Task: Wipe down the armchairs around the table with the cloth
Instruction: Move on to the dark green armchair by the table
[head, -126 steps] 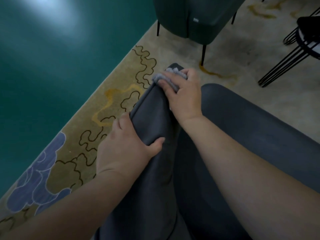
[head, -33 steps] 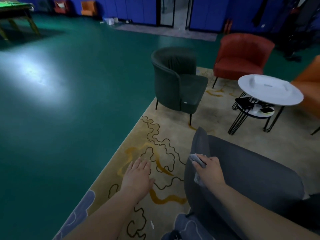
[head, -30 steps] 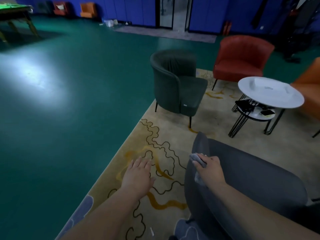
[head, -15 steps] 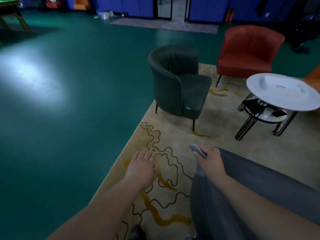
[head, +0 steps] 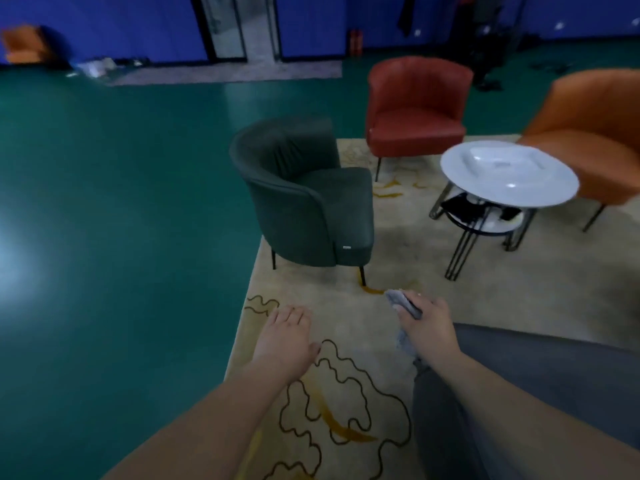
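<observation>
My right hand (head: 427, 327) gripped the grey cloth (head: 403, 301), fingers curled round it; one end stuck out ahead of my knuckles, and a paler part hung below the hand. The hand was above the near end of the grey armchair (head: 540, 393), which filled the lower right of the view. Whether hand or cloth touched the upholstery, I could not tell.

My left hand (head: 285, 341) held nothing. Palm down, fingers straight and close together, thumb out to the right, it was over the beige rug (head: 311, 289) with its dark wavy lines and yellow streaks, apart from the grey armchair.

Further off, the dark green armchair (head: 304, 195) stood at the rug's left edge, partly over the green floor (head: 121, 202). Behind it, to the right, stood the red armchair (head: 415, 105). The orange armchair (head: 595, 133) was at the far right, just behind the round white table (head: 509, 174). The table had black wire legs and a lower shelf with dark items on it, too blurred to identify. A blue wall (head: 121, 22) with a glazed doorway closed the back of the room.
</observation>
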Demonstrator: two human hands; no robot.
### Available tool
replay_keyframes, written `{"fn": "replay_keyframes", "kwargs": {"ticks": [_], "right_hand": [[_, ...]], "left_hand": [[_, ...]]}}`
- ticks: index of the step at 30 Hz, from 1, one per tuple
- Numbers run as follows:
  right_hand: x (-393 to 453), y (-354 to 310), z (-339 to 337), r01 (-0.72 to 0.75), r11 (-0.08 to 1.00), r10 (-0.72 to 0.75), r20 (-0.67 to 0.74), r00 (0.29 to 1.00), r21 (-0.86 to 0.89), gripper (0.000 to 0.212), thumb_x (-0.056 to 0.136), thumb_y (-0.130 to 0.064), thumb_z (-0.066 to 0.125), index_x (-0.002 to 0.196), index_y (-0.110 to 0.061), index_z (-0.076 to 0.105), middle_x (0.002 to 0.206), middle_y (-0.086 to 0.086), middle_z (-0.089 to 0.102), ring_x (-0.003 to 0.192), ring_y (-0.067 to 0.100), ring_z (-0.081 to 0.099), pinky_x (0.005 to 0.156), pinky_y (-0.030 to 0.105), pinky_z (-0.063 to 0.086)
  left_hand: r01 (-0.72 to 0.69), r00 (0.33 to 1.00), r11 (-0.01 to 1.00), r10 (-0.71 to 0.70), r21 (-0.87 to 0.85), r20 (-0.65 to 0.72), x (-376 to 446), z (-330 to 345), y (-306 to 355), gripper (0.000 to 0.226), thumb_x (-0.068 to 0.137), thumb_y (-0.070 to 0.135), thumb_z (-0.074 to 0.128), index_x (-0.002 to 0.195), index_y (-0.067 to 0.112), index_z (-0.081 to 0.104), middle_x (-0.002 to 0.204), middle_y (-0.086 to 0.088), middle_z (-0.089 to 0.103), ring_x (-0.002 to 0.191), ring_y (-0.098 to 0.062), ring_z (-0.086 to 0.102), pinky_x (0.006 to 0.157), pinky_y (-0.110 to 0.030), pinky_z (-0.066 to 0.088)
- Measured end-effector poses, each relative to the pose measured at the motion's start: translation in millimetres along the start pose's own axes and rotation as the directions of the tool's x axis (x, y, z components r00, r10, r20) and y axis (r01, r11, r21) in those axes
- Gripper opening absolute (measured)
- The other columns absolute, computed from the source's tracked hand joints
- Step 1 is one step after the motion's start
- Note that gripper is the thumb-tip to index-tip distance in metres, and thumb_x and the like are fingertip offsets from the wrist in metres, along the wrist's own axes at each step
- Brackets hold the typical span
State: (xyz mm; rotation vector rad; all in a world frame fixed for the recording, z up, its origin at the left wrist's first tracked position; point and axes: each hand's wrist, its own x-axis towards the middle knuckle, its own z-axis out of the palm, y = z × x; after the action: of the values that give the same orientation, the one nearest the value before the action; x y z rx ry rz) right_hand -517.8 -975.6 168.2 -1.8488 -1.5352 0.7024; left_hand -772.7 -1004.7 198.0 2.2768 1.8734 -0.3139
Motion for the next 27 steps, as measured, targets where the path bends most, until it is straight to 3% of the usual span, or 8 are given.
{"fn": "replay_keyframes", "kwargs": {"ticks": [6, 11, 15, 19, 23, 25, 27], "right_hand": [[34.8, 17.0, -5.1, -0.155, 0.987, 0.157, -0.082, 0.984, 0.031, 0.036, 0.090, -0.030, 0.064, 0.125, -0.026, 0.060, 0.115, 0.010, 0.047, 0.089, 0.015, 0.050, 0.087, 0.023, 0.039], [103.4, 50.7, -10.3, -0.190, 0.982, 0.190, -0.116, 0.975, 0.008, 0.023, 0.087, -0.034, 0.063, 0.109, -0.026, 0.065, 0.088, 0.010, 0.061, 0.083, 0.025, 0.060, 0.070, 0.024, 0.039], [171.5, 62.1, -18.4, -0.194, 0.981, 0.194, -0.127, 0.973, 0.017, 0.028, 0.086, -0.043, 0.058, 0.112, -0.033, 0.063, 0.083, 0.004, 0.063, 0.083, 0.025, 0.061, 0.072, 0.028, 0.047], [234.9, 67.3, -33.0, -0.192, 0.981, 0.195, -0.123, 0.973, 0.042, 0.044, 0.080, -0.061, 0.046, 0.116, -0.039, 0.060, 0.087, 0.009, 0.063, 0.074, 0.019, 0.062, 0.069, 0.028, 0.050], [282.5, 80.4, -45.7, -0.221, 0.973, 0.227, -0.140, 0.964, 0.061, 0.039, 0.089, -0.050, 0.054, 0.126, -0.038, 0.057, 0.100, 0.011, 0.061, 0.068, 0.021, 0.059, 0.060, 0.020, 0.041], [298.4, 88.9, -50.8, -0.229, 0.970, 0.240, -0.167, 0.956, 0.081, 0.038, 0.091, -0.048, 0.054, 0.128, -0.037, 0.055, 0.103, 0.012, 0.060, 0.069, 0.012, 0.057, 0.054, 0.014, 0.039], [314.4, 95.5, -56.8, -0.240, 0.967, 0.251, -0.191, 0.949, 0.080, 0.036, 0.093, -0.043, 0.054, 0.128, -0.034, 0.056, 0.107, 0.010, 0.057, 0.076, -0.005, 0.051, 0.059, 0.007, 0.036]], "left_hand": [[-0.108, 0.991, 0.994, 0.109, -0.020, 0.071, 78.8, -13.1, -3.4, 0.069, 0.100, 0.048, 0.030, 0.156, 0.014, 0.009, 0.164, -0.004, 0.010, 0.150, -0.021, 0.008, 0.122, -0.038, 0.005], [-0.216, 0.975, 0.976, 0.217, -0.026, 0.047, 160.9, -30.5, 12.2, 0.069, 0.101, 0.047, 0.030, 0.157, 0.013, 0.006, 0.164, -0.003, 0.008, 0.151, -0.021, 0.005, 0.123, -0.038, 0.006], [-0.223, 0.973, 0.975, 0.224, -0.019, 0.063, 227.6, -47.3, 21.9, 0.070, 0.101, 0.047, 0.033, 0.157, 0.016, 0.004, 0.164, 0.000, 0.006, 0.151, -0.020, 0.002, 0.122, -0.038, 0.003], [-0.233, 0.971, 0.972, 0.233, 0.002, 0.058, 282.3, -66.5, 32.6, 0.070, 0.101, 0.046, 0.035, 0.157, 0.018, 0.005, 0.164, 0.001, 0.005, 0.151, -0.018, 0.002, 0.122, -0.037, 0.002], [-0.245, 0.968, 0.969, 0.243, 0.021, 0.061, 334.7, -76.2, 46.3, 0.070, 0.100, 0.047, 0.037, 0.157, 0.017, 0.008, 0.165, 0.001, 0.007, 0.151, -0.018, 0.002, 0.121, -0.039, 0.002], [-0.267, 0.961, 0.963, 0.264, 0.030, 0.083, 358.8, -79.9, 55.2, 0.071, 0.100, 0.047, 0.036, 0.157, 0.017, 0.007, 0.165, 0.000, 0.006, 0.151, -0.018, 0.002, 0.121, -0.039, 0.001], [-0.301, 0.950, 0.952, 0.294, 0.061, 0.104, 385.8, -85.6, 65.5, 0.070, 0.101, 0.048, 0.035, 0.157, 0.017, 0.006, 0.165, 0.000, 0.006, 0.151, -0.019, 0.002, 0.122, -0.039, 0.001]]}}
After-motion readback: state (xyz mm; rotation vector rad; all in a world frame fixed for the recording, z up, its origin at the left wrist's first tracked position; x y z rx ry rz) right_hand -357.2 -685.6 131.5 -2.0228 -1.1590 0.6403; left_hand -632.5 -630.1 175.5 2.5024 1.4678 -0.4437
